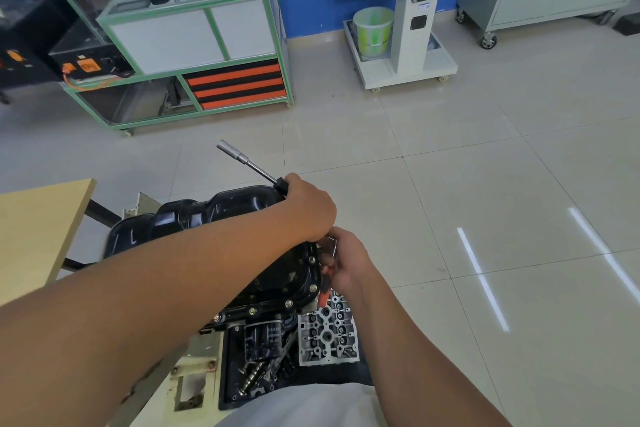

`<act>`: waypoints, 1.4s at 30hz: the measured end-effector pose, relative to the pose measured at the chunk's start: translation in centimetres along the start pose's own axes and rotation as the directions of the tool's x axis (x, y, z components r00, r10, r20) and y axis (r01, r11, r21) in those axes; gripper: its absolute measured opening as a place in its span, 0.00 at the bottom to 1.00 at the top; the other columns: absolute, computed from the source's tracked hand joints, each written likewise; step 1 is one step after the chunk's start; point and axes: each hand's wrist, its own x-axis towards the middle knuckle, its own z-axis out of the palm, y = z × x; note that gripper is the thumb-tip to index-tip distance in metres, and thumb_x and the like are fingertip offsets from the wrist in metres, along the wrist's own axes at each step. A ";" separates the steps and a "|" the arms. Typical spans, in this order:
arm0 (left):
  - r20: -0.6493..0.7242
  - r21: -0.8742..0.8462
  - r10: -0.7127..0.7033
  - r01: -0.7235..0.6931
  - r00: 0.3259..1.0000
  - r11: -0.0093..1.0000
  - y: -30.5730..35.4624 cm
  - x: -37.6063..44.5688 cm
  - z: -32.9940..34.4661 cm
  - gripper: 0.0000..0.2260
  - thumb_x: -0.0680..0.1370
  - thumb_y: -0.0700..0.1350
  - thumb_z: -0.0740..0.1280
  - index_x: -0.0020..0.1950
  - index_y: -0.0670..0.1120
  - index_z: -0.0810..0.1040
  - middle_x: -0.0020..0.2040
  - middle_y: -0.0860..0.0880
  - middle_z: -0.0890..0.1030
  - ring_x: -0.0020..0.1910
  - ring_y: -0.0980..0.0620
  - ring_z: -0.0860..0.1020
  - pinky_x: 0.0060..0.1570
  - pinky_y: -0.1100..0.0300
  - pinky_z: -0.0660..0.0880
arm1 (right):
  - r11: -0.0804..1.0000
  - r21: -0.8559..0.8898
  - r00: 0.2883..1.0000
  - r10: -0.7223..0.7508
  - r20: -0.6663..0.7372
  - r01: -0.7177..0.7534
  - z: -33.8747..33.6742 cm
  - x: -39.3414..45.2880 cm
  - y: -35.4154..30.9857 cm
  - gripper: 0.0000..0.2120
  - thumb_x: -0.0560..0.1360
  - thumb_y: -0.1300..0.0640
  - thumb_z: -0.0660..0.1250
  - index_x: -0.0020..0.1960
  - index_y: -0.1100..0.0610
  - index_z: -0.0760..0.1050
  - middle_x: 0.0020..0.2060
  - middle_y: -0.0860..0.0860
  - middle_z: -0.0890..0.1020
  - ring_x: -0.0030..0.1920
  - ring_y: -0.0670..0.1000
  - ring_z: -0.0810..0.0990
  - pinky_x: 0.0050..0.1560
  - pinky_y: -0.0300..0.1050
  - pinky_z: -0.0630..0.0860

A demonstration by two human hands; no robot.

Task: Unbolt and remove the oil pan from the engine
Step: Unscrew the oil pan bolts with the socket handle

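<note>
Left hand (308, 210) grips the black handle of a chrome socket driver (247, 161), shaft angled up and away over the glossy black stamped-steel oil pan (207, 218). Right hand (348, 262) sits just beside the pan's right flange, curled round a red-handled tool (325, 282); tool type unclear. Flange bolts (288, 304) visible along the near edge. Grey aluminium cylinder head (327, 333) lies below the pan.

Both forearms bare, no sleeves or gloves; a white garment (304, 406) at the torso.
</note>
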 end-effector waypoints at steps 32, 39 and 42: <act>-0.533 -0.803 -0.510 -0.594 0.675 0.053 -12.0 -6.9 -0.2 0.11 0.82 0.39 0.67 0.46 0.55 0.80 0.34 0.59 0.80 0.35 0.62 0.79 0.37 0.68 0.74 | 0.853 -0.289 0.897 -0.438 0.056 0.435 2.5 -4.4 -4.8 0.01 0.75 0.68 0.73 0.46 0.64 0.82 0.36 0.57 0.83 0.21 0.46 0.63 0.21 0.39 0.62; -0.388 -0.674 -0.591 -0.655 0.707 -0.341 -10.0 -5.3 2.2 0.08 0.82 0.41 0.66 0.48 0.51 0.83 0.35 0.52 0.80 0.33 0.51 0.75 0.39 0.49 0.77 | 0.433 -0.815 0.818 -0.569 0.083 0.384 1.8 -2.4 -0.5 0.03 0.72 0.60 0.77 0.41 0.58 0.85 0.37 0.54 0.86 0.42 0.56 0.86 0.47 0.51 0.83; -0.365 -0.638 -0.543 -0.628 0.756 -0.445 -9.3 -4.4 2.8 0.08 0.81 0.41 0.66 0.47 0.48 0.84 0.35 0.49 0.79 0.32 0.52 0.73 0.39 0.51 0.77 | 0.274 -0.886 0.795 -0.588 0.153 0.373 1.9 -2.0 -0.4 0.07 0.74 0.58 0.75 0.41 0.61 0.84 0.35 0.57 0.84 0.41 0.59 0.83 0.47 0.53 0.81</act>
